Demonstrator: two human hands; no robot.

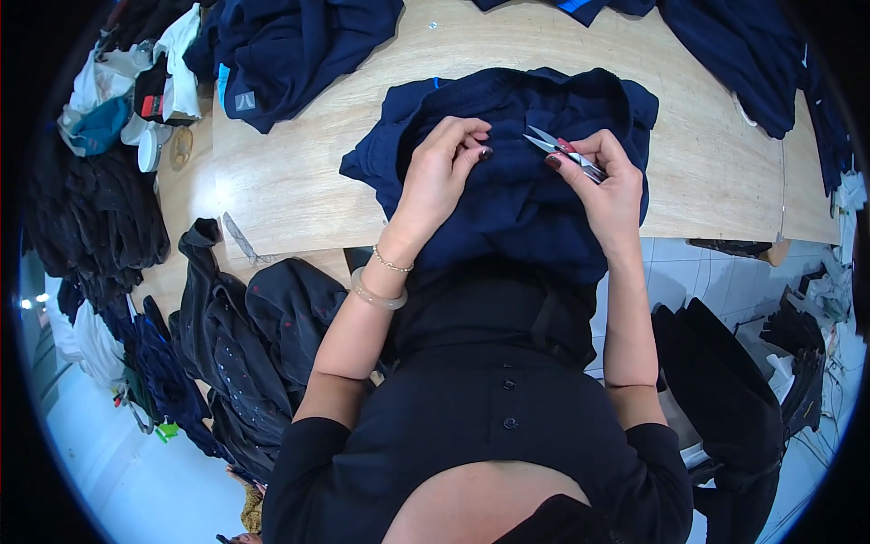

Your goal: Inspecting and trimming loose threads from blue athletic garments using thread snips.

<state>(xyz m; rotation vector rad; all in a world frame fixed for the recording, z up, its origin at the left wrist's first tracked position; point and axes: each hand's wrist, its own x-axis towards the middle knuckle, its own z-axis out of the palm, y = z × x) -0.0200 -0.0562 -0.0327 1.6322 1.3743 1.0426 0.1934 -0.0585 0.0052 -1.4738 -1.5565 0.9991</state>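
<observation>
A navy garment (517,213) lies bunched at the near edge of the table, its gathered opening facing up and its lower part hanging over my lap. My left hand (441,168) is over the left side of that opening, thumb and fingers curled together. Whatever is between those fingertips is too small to make out. In my right hand (609,181) is a pair of thread snips (551,141) with red on the handle. The snips' blades are parted and point left toward my left hand, just above the cloth.
More navy garments (304,50) lie along the table's far side (435,41), others at the far right (739,59). Dark clothes (231,317) are heaped at the left, near a white round container (149,148). A black-covered chair (720,390) stands at the lower right.
</observation>
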